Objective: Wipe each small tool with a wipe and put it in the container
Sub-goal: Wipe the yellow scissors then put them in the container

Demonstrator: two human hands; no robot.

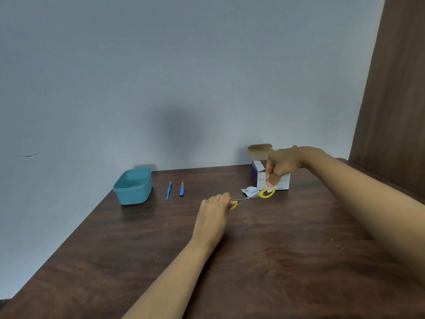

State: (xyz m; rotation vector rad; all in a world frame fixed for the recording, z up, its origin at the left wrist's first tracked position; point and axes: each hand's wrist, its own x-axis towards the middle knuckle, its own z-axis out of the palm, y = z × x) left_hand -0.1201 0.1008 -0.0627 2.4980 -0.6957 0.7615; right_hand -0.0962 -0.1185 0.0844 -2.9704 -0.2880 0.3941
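Note:
Small yellow-handled scissors (pixel 247 198) are held just above the dark wooden table (pixel 276 249). My left hand (pixel 215 209) grips one yellow handle. My right hand (pixel 279 165) pinches a small white wipe (pixel 268 191) against the other yellow handle loop. Two blue tools lie to the left: a slim pointed one (pixel 169 191) and a short file-like one (pixel 182 189). The teal container (pixel 133 186) stands open at the table's far left corner, and I cannot see into it.
An open white and purple cardboard box (pixel 276 181) stands by the wall behind my right hand. A torn wipe wrapper (pixel 249 191) lies in front of it. A brown curtain (pixel 395 88) hangs at the right.

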